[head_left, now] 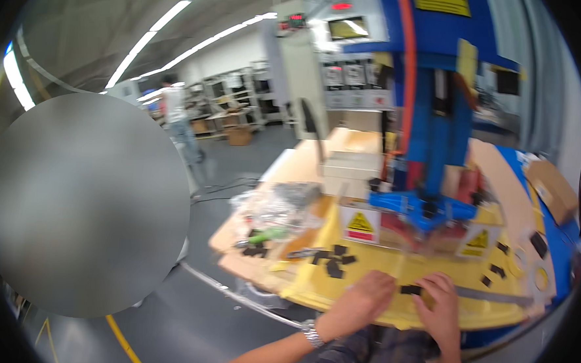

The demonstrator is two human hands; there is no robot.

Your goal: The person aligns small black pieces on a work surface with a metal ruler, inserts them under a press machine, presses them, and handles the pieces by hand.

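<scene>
My left hand (pixel 363 297) is at the front of the yellow work surface (pixel 314 293), fingers curled; what they hold, if anything, is hidden. Just to its right, my right hand (pixel 438 307) has its thumb and fingers bent onto a small black piece (pixel 408 289). A long grey strip (pixel 495 296) lies beside that hand toward the right. Several black squares (pixel 335 266) lie to the left of my hands, and more (pixel 496 270) to the right. Above my hands stands a blue press (pixel 420 208) with yellow warning signs (pixel 360 224) at its base.
A clear bag (pixel 289 198), a green-handled tool (pixel 268 234) and metal pliers (pixel 300 253) sit at left. A cardboard box (pixel 549 188) is at right. A large grey blurred disc (pixel 82 203) covers the left view. Another person (pixel 179 116) stands in the aisle near shelving (pixel 236 96).
</scene>
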